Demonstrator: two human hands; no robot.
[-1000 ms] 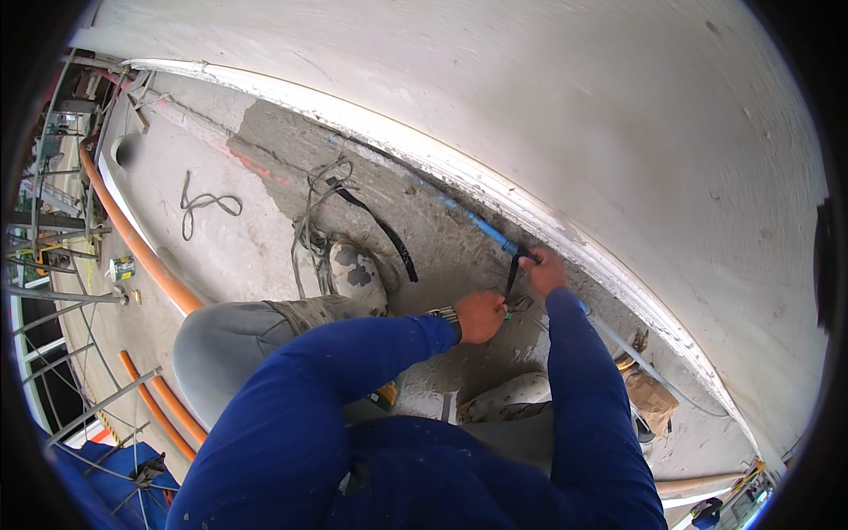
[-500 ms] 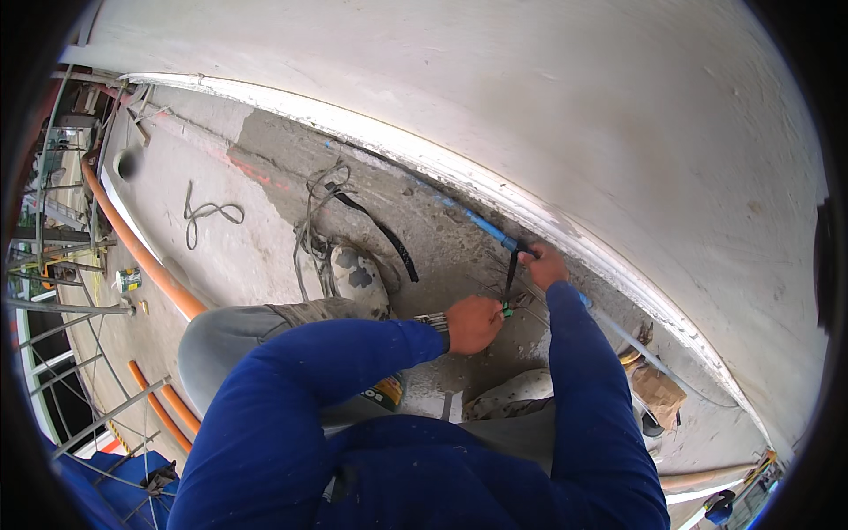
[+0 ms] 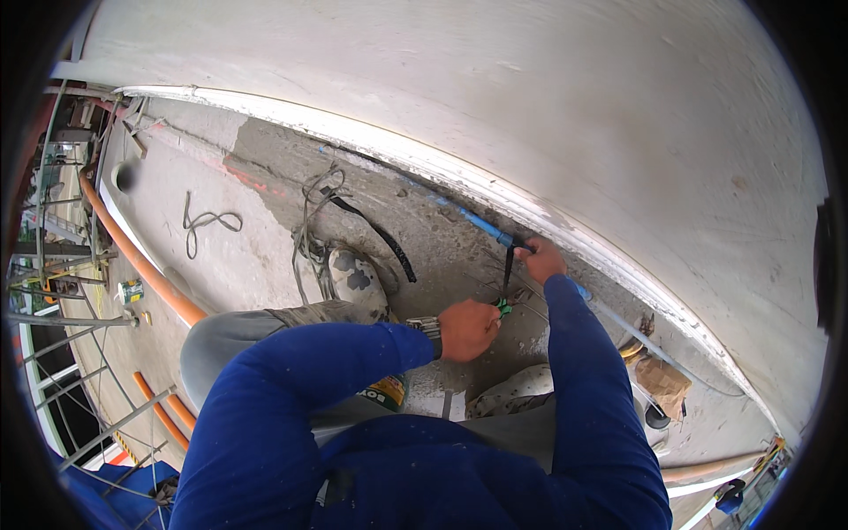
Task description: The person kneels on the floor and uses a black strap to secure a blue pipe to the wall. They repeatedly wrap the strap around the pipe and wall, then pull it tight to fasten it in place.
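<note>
A blue pipe [image 3: 481,223] runs along the foot of the wall, and a black strip [image 3: 508,269] is wound about one spot on it. My right hand [image 3: 543,261] is closed at that spot, thumb and fingers pinching the black wrapping on the pipe. The strip's other end reaches down to my left hand [image 3: 470,330], a fist in front of my body. A small green object [image 3: 503,307] pokes out from that fist; its kind is mostly hidden by my fingers.
A white ledge [image 3: 424,146] borders the wall just beyond the pipe. Tangled cord [image 3: 305,208] and a black strap [image 3: 375,225] lie by my shoe [image 3: 353,274]. A brown paper bag [image 3: 662,386] sits at right. An orange pipe [image 3: 132,243] and scaffolding [image 3: 71,318] stand left.
My left hand has shifted very slightly left and down, with the black strip still running to it. The right hand stays at the pipe. The whole view has tilted a little.
</note>
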